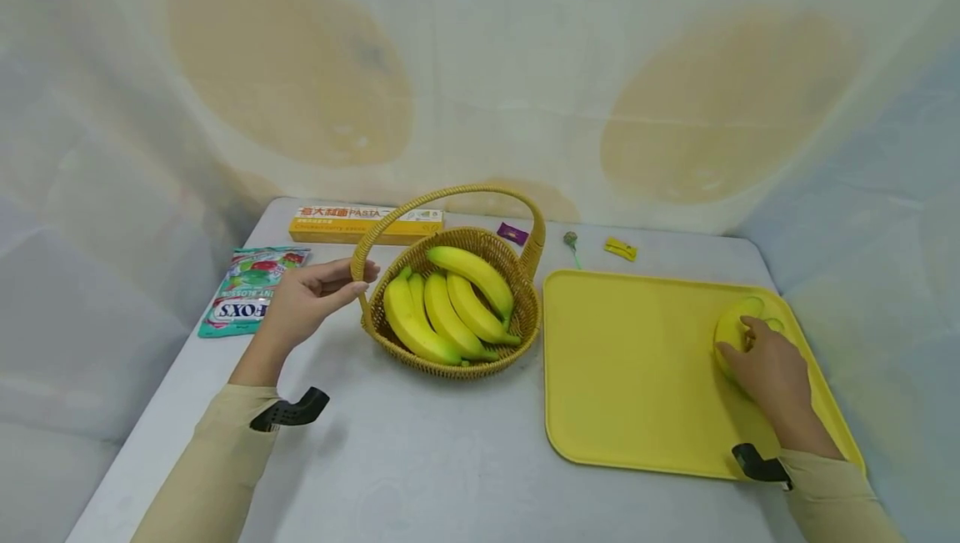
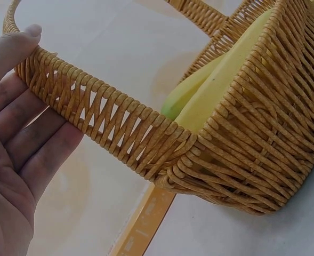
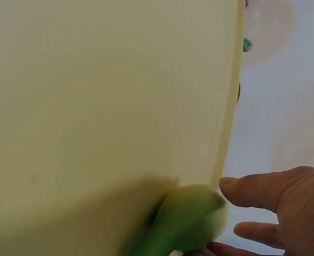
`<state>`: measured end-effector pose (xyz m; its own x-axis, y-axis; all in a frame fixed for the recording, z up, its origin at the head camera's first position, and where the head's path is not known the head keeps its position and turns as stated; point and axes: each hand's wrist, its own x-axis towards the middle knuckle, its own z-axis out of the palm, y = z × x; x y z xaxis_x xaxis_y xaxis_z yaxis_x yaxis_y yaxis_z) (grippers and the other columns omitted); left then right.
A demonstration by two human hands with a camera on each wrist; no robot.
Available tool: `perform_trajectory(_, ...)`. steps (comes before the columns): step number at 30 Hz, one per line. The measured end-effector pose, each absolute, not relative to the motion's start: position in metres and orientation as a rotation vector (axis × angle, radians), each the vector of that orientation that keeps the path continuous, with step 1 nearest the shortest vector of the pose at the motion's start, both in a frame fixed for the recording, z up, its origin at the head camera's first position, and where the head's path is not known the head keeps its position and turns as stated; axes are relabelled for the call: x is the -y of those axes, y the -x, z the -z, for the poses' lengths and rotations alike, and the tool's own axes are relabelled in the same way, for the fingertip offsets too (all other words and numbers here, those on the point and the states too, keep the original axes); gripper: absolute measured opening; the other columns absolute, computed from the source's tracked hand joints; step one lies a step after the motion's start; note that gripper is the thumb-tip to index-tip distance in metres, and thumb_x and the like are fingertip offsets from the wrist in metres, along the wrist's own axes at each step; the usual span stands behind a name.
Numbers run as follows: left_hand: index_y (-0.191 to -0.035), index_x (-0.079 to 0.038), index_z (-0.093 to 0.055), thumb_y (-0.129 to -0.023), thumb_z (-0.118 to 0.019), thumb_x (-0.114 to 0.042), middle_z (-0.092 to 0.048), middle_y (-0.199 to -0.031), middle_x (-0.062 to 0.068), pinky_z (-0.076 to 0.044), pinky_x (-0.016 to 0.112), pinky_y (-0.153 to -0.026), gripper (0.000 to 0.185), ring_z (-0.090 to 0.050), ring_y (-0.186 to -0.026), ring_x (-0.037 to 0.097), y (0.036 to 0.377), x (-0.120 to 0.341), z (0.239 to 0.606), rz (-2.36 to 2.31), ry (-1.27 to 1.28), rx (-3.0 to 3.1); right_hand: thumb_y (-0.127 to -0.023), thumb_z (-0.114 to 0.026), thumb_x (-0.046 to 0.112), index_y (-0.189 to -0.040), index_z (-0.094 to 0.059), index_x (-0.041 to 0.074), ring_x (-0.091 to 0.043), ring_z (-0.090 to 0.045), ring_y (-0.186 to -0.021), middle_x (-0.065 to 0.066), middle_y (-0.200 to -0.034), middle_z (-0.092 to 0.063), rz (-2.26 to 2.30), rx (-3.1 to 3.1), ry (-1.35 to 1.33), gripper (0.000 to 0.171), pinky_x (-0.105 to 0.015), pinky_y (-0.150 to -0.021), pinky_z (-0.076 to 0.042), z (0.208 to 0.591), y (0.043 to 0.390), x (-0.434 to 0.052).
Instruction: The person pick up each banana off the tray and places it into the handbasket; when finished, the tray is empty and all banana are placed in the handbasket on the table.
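Note:
A wicker basket [image 1: 450,372] with a tall hoop handle [image 1: 465,191] stands mid-table and holds a bunch of yellow bananas [image 1: 450,309]. My left hand [image 1: 358,280] touches the foot of that handle on the basket's left side. In the left wrist view the thumb [image 2: 18,48] lies along the handle [image 2: 103,117], with the straight fingers behind it and a banana [image 2: 215,90] inside. To the right lies a yellow tray [image 1: 630,359]. Near its right rim my right hand [image 1: 738,341] curls over a yellow-green fruit [image 1: 731,324]. The fruit [image 3: 191,221] appears blurred beside the fingers [image 3: 263,192].
A yellow pasta box [image 1: 360,224] lies behind the basket and a green candy bag [image 1: 251,289] at the far left. A purple packet [image 1: 513,233], a lollipop [image 1: 572,244] and a small yellow wrapper [image 1: 621,249] sit behind the tray. Cloth walls enclose the table.

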<state>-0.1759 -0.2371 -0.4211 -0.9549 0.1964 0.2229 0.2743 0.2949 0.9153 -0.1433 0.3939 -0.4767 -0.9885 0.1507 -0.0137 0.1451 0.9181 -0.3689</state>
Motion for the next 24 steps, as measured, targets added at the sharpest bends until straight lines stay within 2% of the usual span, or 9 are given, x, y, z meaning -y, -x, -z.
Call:
perform_trajectory(6,-0.126,-0.005,-0.072,-0.097,-0.072,-0.021,-0.074,-0.118,0.009,-0.056,0.022,-0.090,0.034,-0.072,-0.105,0.010,0.176,0.236,0.421,1.767,0.433,2.486,-0.100,-0.063,0.035,-0.146,-0.037,-0.013,-0.055,-0.059,-0.101,-0.041,-0.130,-0.054,-0.620,3.137,0.257,0.072,-0.058,-0.072,-0.049,0.482,0.144,-0.398)
perform_trajectory(16,-0.127,-0.003,-0.071,-0.097,-0.072,-0.021,-0.075,-0.118,0.006,-0.056,0.023,-0.091,0.035,-0.071,-0.106,0.010,0.176,0.237,0.422,1.786,0.429,2.479,-0.099,-0.069,0.027,-0.151,-0.040,-0.003,-0.049,-0.062,-0.101,-0.038,-0.131,-0.054,-0.691,3.094,0.067,0.067,-0.044,-0.064,-0.055,0.470,0.139,-0.379)
perform_trajectory(19,-0.127,-0.002,-0.071,-0.097,-0.073,-0.020,-0.075,-0.117,0.005,-0.056,0.022,-0.091,0.035,-0.071,-0.106,0.009,0.176,0.237,0.422,1.791,0.430,2.476,-0.099,-0.069,0.026,-0.152,-0.042,0.001,-0.049,-0.062,-0.105,-0.035,-0.134,-0.055,-0.748,3.081,-0.077,0.064,-0.043,-0.066,-0.056,0.457,0.134,-0.365)
perform_trajectory(24,-0.128,-0.002,-0.070,-0.097,-0.073,-0.020,-0.074,-0.118,0.005,-0.055,0.022,-0.092,0.036,-0.071,-0.108,0.009,0.176,0.238,0.423,1.782,0.435,2.484,-0.099,-0.069,0.023,-0.151,-0.048,0.008,-0.046,-0.063,-0.110,-0.028,-0.140,-0.056,-0.838,3.053,-0.322,0.059,-0.053,-0.078,-0.059,0.434,0.124,-0.340)
